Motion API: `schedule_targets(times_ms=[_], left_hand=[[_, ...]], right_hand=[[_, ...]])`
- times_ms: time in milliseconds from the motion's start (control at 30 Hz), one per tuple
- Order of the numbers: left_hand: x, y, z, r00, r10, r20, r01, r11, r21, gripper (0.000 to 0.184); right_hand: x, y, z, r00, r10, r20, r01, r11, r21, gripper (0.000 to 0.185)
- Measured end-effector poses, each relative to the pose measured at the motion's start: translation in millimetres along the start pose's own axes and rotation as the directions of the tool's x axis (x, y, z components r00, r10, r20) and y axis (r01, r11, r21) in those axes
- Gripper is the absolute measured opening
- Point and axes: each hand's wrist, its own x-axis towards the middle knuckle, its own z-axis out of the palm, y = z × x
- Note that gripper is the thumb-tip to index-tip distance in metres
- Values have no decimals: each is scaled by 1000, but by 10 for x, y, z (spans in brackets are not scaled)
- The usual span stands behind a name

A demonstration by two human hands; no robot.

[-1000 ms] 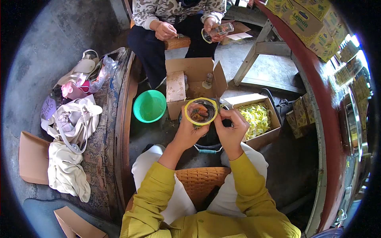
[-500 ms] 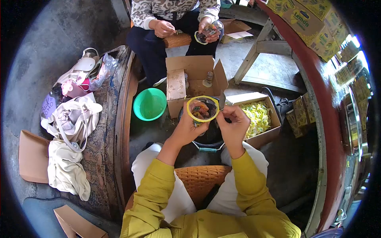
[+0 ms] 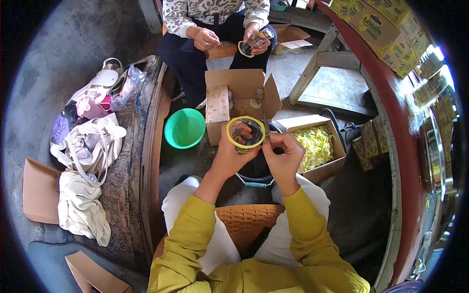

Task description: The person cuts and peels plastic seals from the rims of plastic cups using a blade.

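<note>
Yellow-rimmed clear cup (image 3: pixel 252 138): your left hand (image 3: pixel 231 155) grips it, above the dark bucket (image 3: pixel 256 169). Your right hand (image 3: pixel 284 150) pinches narrow, just beside the rim; can't tell what, if anything, it holds.

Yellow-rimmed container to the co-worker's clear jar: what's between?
Head view: between the yellow-rimmed container and the jar lies the open cardboard box, with clear containers inside.

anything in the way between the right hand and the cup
Nothing visible: the right hand is close beside the cup, though whether they touch is too small to tell. The left hand holds the cup from the other side.
</note>
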Motion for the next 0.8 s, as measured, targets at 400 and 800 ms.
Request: schedule_targets(times_ms=[400, 800], left_hand=[[-6, 84, -56, 992, 94, 87, -102, 991, 90, 57], [-45, -18, -45, 985, -47, 167, 70, 988, -136, 55]], right_hand=[[27, -67, -23, 987, -160, -25, 153, 973, -175, 12], [51, -2, -44, 988, -153, 9, 152, 974, -167, 18]])
